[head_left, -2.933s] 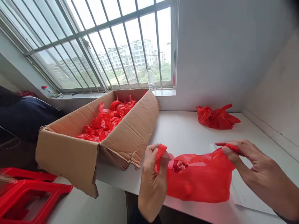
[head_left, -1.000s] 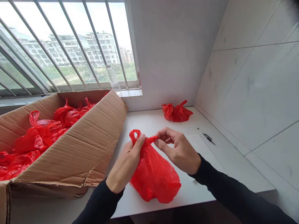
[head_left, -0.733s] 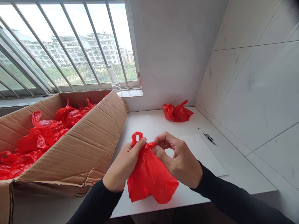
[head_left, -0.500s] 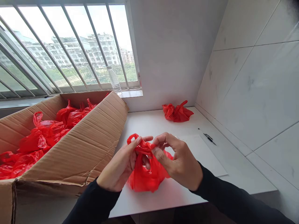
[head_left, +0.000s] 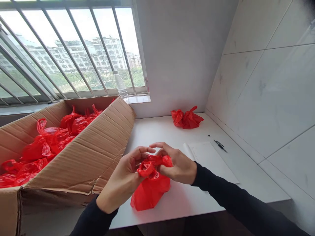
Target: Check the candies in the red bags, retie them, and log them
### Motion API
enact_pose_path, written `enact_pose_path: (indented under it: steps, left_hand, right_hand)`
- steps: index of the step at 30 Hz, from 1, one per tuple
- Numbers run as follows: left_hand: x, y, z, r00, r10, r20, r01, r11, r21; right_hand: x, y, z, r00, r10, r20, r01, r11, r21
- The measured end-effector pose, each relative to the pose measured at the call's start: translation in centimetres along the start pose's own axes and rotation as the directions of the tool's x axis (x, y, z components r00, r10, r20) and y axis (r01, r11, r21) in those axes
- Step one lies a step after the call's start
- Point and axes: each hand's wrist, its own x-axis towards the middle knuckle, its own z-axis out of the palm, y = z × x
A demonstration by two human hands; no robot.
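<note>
A red plastic bag (head_left: pixel 150 193) rests near the front edge of the white table, its lower part bulging, with contents I cannot see. My left hand (head_left: pixel 125 178) grips the bag's gathered top from the left, near a looped handle that faces me. From the right, my right hand (head_left: pixel 173 164) pinches the other side of the same top. Both hands are closed on the bunched plastic, and their fingers hide part of it. Some white print shows just below the gathered part.
At left stands a cardboard box (head_left: pixel 103 141) with several red bags (head_left: pixel 36 147) inside. More red plastic (head_left: pixel 188 118) lies by the wall. Right of my hands are a paper pad (head_left: pixel 214 160) and pens (head_left: pixel 220 146). A water bottle (head_left: pixel 120 86) stands on the windowsill.
The hands have drawn closer together and turned around the bag's top. The bag has swung slightly left and toward me, and the paper pad shows more.
</note>
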Motion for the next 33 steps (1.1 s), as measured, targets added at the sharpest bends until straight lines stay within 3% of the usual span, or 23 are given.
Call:
enact_pose_path:
  steps: [2,5,8,11,15,19,22,26,30,33]
  left_hand:
    - [-0.1,-0.9,0.1,0.981,0.165,-0.097,-0.135,0.957,0.257]
    - [-0.1,-2.5,0.2,0.86,0.491,-0.139,-0.311,0.72,0.62]
    - [-0.2,-3.6,0.5,0.725,0.685,-0.071,-0.409,0.511,0.756]
    - [-0.3,-3.9,0.8,0.674,0.738,-0.03,-0.458,0.449,0.767]
    - [-0.1,-4.0,0.7,0.698,0.716,-0.024,-0.467,0.48,0.742]
    - [-0.8,-5.3,0.1,0.777,0.627,-0.059,-0.381,0.542,0.749]
    - [-3.3,-7.5,-0.7,0.815,0.568,-0.115,-0.297,0.58,0.759]
    - [-7.5,-11.1,-1.8,0.858,0.456,-0.236,-0.127,0.634,0.763]
    - [-8.1,-12.2,-0.9,0.872,0.299,-0.388,-0.001,0.792,0.61]
    - [-6.1,-11.8,0.5,0.888,0.342,-0.308,-0.102,0.798,0.593]
  right_hand:
    - [0.1,0.2,0.0,0.996,0.087,0.002,-0.087,0.995,0.048]
    - [0.1,0.4,0.0,0.993,0.107,0.058,-0.116,0.978,0.176]
    - [0.4,1.0,0.0,0.975,0.129,0.184,-0.197,0.882,0.427]
    - [1.1,2.2,0.4,0.949,0.145,0.281,-0.284,0.781,0.556]
    - [1.9,3.5,1.2,0.973,0.022,0.23,-0.158,0.79,0.593]
    - [1.3,3.2,0.5,0.994,0.088,0.067,-0.109,0.883,0.457]
    - [-0.4,3.9,-1.4,0.983,0.178,-0.039,-0.161,0.948,0.274]
    - [-3.5,7.1,-3.2,0.928,0.36,-0.096,-0.342,0.926,0.162]
    - [-4.5,8.7,-2.0,0.907,0.384,-0.173,-0.346,0.914,0.213]
    - [-4.5,7.0,0.2,0.885,0.345,-0.314,-0.275,0.929,0.247]
